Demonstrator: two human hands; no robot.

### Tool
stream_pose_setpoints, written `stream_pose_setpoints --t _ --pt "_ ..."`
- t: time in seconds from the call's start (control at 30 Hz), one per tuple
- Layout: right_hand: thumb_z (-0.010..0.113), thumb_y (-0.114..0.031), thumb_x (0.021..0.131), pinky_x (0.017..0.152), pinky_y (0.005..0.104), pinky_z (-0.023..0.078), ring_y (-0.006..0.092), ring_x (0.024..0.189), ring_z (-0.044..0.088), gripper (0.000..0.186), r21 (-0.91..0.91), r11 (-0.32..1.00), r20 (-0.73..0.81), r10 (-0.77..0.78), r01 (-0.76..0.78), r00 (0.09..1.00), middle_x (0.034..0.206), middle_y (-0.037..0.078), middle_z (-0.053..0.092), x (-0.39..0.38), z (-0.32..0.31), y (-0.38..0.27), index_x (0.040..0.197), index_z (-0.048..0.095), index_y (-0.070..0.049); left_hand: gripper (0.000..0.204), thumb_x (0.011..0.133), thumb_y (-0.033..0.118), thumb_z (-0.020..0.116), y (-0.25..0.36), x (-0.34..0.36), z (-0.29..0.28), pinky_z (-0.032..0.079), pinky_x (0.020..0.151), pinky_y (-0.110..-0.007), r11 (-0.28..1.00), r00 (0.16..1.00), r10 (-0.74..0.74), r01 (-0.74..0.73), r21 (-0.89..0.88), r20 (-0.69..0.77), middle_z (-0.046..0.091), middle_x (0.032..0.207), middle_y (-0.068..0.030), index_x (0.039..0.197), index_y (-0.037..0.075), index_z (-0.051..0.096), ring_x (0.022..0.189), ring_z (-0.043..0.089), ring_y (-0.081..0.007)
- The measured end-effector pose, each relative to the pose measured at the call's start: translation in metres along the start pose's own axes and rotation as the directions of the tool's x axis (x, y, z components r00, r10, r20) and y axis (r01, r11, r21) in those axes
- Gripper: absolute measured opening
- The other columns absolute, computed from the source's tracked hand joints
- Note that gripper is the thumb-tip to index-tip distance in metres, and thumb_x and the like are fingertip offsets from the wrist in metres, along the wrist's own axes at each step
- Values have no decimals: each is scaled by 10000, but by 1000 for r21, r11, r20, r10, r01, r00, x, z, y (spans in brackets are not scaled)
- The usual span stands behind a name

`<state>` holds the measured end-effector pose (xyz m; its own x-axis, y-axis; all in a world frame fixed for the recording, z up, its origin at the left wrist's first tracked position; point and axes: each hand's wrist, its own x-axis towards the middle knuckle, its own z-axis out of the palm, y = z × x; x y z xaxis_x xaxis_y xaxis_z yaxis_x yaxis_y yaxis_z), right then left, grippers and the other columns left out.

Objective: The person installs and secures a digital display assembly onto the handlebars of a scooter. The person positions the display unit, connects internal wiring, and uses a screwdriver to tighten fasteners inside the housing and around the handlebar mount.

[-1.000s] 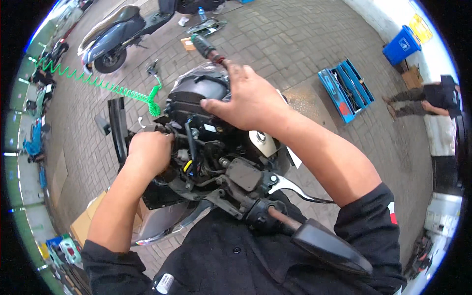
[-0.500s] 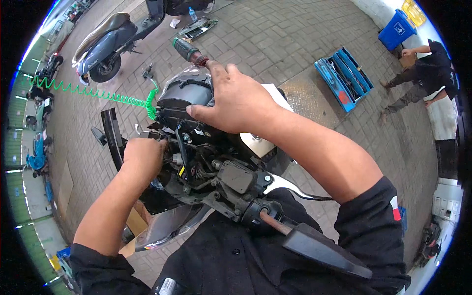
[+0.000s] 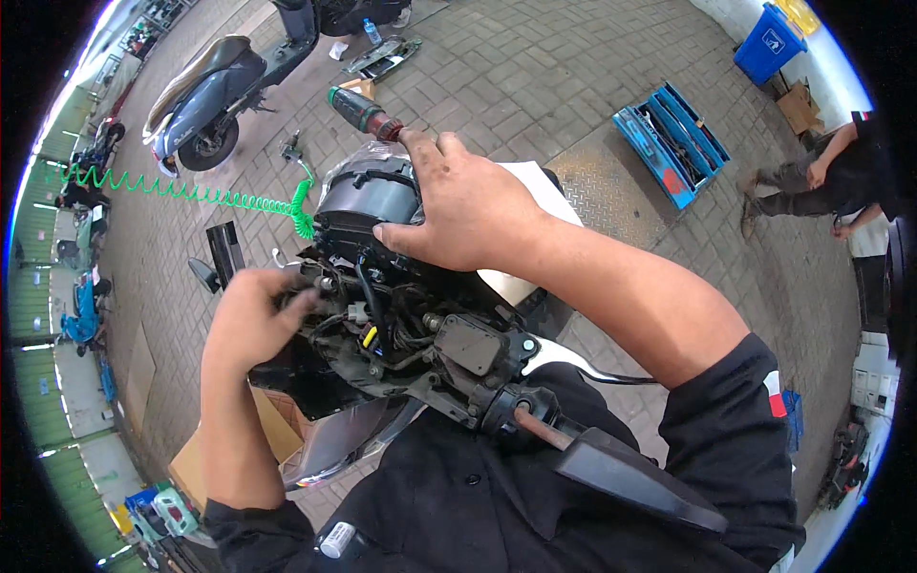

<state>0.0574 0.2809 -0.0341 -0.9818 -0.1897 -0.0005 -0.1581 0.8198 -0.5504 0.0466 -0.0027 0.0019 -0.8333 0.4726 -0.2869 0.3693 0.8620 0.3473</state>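
My right hand [image 3: 458, 210] lies over the black rounded housing [image 3: 363, 201], thumb against its near side. Its forward fingers grip a green-and-black tool with a red collar [image 3: 358, 115]; some fingertips are hidden. Below the housing are exposed cables [image 3: 368, 286], a yellow connector [image 3: 371, 336] and a grey reservoir lid [image 3: 465, 346] beside the silver lever [image 3: 564, 358]. My left hand [image 3: 267, 315], blurred, is at the left of the cables with thumb and forefinger apart. A black mirror [image 3: 640, 482] juts out near my body.
A scooter [image 3: 205, 95] stands at upper left, a coiled green hose [image 3: 301, 215] nearby. A blue toolbox [image 3: 669, 143] sits on the floor right of the bike, a blue bin [image 3: 769, 43] farther back. Another person [image 3: 821, 181] stands at the right edge. Cardboard [image 3: 267, 430] lies below my left arm.
My left hand has shifted left, away from the spot among the cables, and its fingers have parted. My right hand stays on the housing. The other person's arms and legs have changed position.
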Motion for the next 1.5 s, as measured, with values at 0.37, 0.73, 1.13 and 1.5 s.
stream_pose_setpoints --t 0.37,0.73,1.13,1.5 --pt "745 -504 794 873 437 573 435 1035 672 991 -19 997 16 -81 81 997 1197 325 538 -10 -4 -3 1462 328 99 602 883 184 727 2 29 39 387 594 -300 917 895 -245 90 -388 -372 458 646 -15 1455 130 551 606 382 -118" --pt "770 -483 767 755 424 591 414 879 695 979 -42 984 -108 -175 171 979 1117 298 555 -10 4 1 1442 373 103 631 853 101 763 -2 41 69 515 800 -295 791 916 -273 39 -610 -295 718 901 -145 1445 76 547 821 654 -135" --pt "831 -395 735 917 447 512 418 1073 597 1000 -34 992 -52 -124 123 991 1193 246 534 -15 0 -4 1503 330 5 710 755 281 869 -5 43 78 542 841 -337 845 886 -167 -97 -526 -432 732 1000 -215 1393 109 608 927 747 -257" --pt "865 -367 701 1024 424 449 383 1160 560 1003 31 992 -10 -119 119 993 1255 238 542 -12 -6 0 1476 374 38 763 755 388 853 -9 46 86 548 840 -373 895 875 -105 -124 -428 -473 719 1022 -229 1421 136 579 968 726 -359"
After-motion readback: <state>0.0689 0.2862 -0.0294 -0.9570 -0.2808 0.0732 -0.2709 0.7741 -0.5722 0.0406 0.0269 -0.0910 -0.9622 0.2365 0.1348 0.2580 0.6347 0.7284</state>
